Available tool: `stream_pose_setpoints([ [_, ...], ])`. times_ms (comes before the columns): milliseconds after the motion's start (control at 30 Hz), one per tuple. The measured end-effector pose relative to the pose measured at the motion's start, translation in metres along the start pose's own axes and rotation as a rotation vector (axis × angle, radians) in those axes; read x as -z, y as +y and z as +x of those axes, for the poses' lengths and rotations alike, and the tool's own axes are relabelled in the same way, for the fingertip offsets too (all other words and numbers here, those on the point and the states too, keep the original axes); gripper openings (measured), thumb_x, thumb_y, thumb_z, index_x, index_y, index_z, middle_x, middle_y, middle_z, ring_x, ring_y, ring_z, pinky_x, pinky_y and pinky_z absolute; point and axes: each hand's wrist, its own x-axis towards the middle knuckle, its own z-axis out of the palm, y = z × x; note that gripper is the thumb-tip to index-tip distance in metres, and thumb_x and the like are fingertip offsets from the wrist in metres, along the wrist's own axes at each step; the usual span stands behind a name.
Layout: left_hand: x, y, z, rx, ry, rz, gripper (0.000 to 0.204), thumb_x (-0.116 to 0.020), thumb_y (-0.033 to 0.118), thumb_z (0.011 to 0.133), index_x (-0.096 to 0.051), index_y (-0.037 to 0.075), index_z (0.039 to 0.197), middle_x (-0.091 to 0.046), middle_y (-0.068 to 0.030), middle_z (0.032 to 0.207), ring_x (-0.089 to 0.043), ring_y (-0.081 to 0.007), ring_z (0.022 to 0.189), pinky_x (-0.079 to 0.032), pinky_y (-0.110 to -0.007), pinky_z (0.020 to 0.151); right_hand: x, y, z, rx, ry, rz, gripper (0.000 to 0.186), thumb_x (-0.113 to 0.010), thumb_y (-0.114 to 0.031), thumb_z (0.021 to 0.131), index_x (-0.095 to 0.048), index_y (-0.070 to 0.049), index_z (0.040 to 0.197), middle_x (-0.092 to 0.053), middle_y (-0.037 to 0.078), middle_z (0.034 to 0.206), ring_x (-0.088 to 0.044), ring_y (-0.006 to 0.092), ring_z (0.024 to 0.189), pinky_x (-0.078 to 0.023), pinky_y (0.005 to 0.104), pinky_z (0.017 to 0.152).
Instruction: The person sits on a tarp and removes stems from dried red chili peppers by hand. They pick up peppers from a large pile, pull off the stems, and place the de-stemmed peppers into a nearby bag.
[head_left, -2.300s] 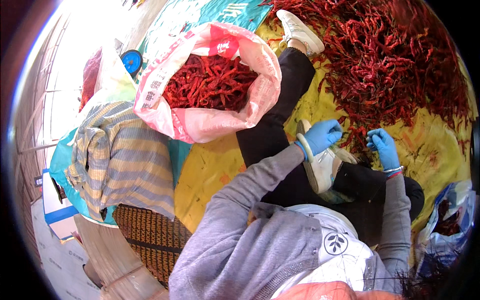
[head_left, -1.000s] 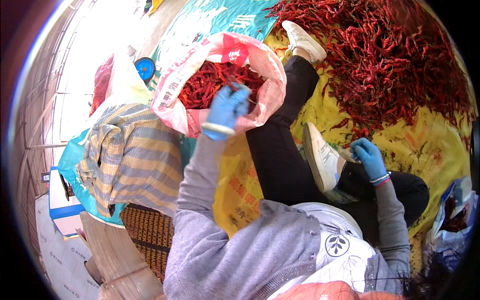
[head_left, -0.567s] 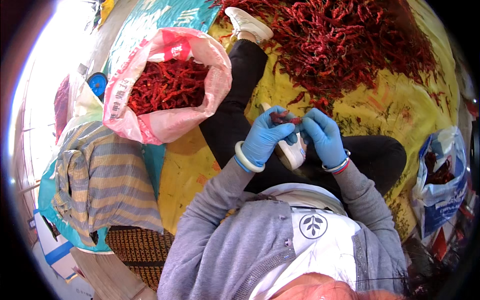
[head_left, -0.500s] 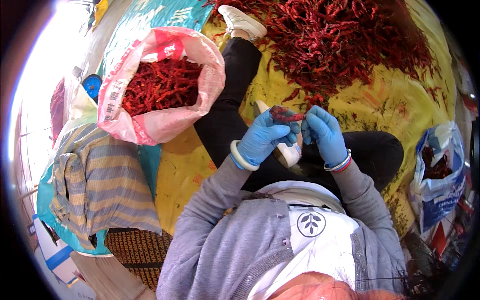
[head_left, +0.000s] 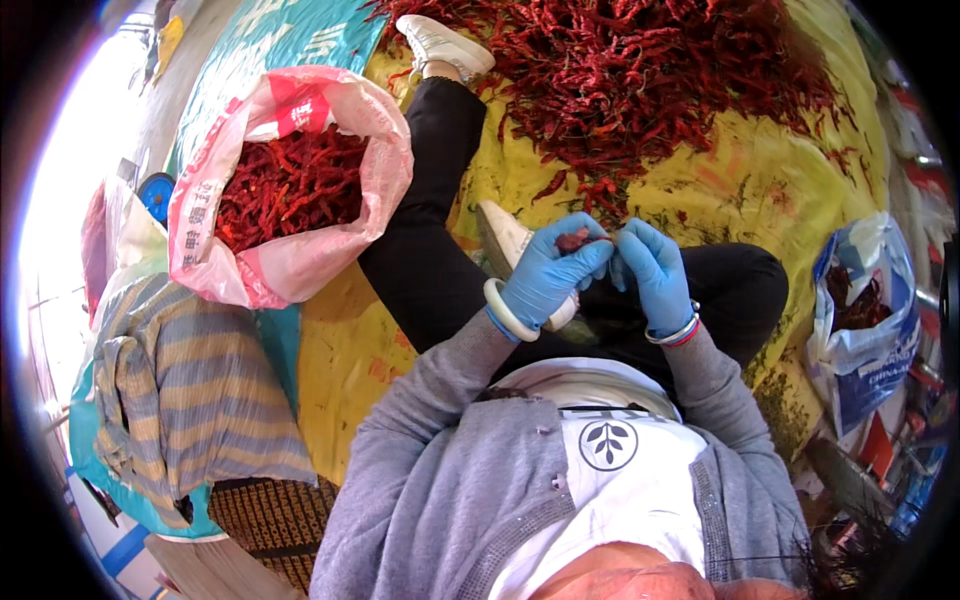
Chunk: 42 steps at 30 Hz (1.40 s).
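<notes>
My left hand (head_left: 548,278), in a blue glove, is closed around a dark red dried chili pepper (head_left: 577,240), part of which shows above the fingers. Close beside it, my right hand (head_left: 655,282), gloved the same way, has its thumb and fingertips pinched together near the pepper's end. Whatever lies between those fingertips is hidden. Beyond both hands a big heap of dried red chili peppers (head_left: 640,90) spreads over a yellow sheet (head_left: 740,185). More chili peppers (head_left: 290,190) fill a pink and white woven sack (head_left: 385,195) on the left, its mouth rolled wide.
A striped sack (head_left: 215,375) lies at the left, below the pink one. On the right stands a blue and white bag (head_left: 870,370) with dark dried peppers inside. My legs in black trousers (head_left: 425,240) bend around the work area. A teal sheet (head_left: 265,50) runs under the far left.
My hands have drawn closer together. The pepper has turned and more of it is hidden in my left hand. The whole view has shifted slightly.
</notes>
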Motion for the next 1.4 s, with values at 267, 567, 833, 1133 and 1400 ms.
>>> stream_pose_setpoints([
  [267,-0.036,-0.043,0.030,-0.268,0.196,0.233,0.020,-0.058,0.005,0.087,-0.047,0.005,0.071,-0.040,0.0051,0.062,-0.032,-0.0026,0.058,-0.030,-0.020,0.051,0.026,-0.009,0.005,0.681,0.379,-1.161,0.021,-0.062,-0.008,0.078,-0.047,-0.004,0.065,-0.045,0.013,0.059,-0.046,0.0271,0.050,-0.037,0.0354,0.049],
  [567,-0.024,-0.031,0.025,0.181,-0.113,0.177,0.015,-0.061,0.018,0.086,-0.056,0.009,0.076,-0.048,0.0036,0.056,-0.041,-0.0033,0.049,-0.032,-0.019,0.046,0.132,-0.085,-0.120,-0.396,-0.461,-1.426,0.013,-0.061,-0.015,0.079,-0.056,-0.003,0.077,-0.058,0.019,0.067,-0.053,0.0327,0.057,-0.046,0.0339,0.056],
  [833,-0.044,-0.081,0.023,0.347,-0.317,0.239,0.027,-0.063,0.033,0.085,-0.059,0.009,0.075,-0.052,0.0009,0.058,-0.047,-0.0058,0.051,-0.035,-0.021,0.046,0.079,-0.008,-0.082,0.162,-0.163,-1.215,0.029,-0.061,-0.012,0.083,-0.052,-0.004,0.109,-0.057,0.010,0.075,-0.058,0.0202,0.062,-0.046,0.0310,0.056],
  [1133,0.042,-0.104,0.092,-0.071,0.154,0.957,0.021,-0.063,0.011,0.078,-0.057,0.003,0.097,-0.057,-0.0108,0.080,-0.058,-0.0212,0.072,-0.047,-0.034,0.064,0.298,-0.055,-0.112,0.179,0.955,0.501,0.023,-0.053,-0.020,0.090,-0.056,-0.004,0.107,-0.051,-0.003,0.066,-0.040,0.0033,0.052,-0.029,0.0173,0.043],
  [1400,0.066,-0.111,0.166,-0.379,-0.029,1.736,0.021,-0.064,0.011,0.072,-0.061,0.013,0.092,-0.049,-0.0092,0.103,-0.047,-0.0302,0.098,-0.041,-0.040,0.080,0.136,-0.013,-0.012,-0.018,0.360,0.049,0.019,-0.051,-0.020,0.092,-0.061,-0.005,0.100,-0.058,0.001,0.074,-0.048,0.0078,0.059,-0.040,0.0209,0.053],
])
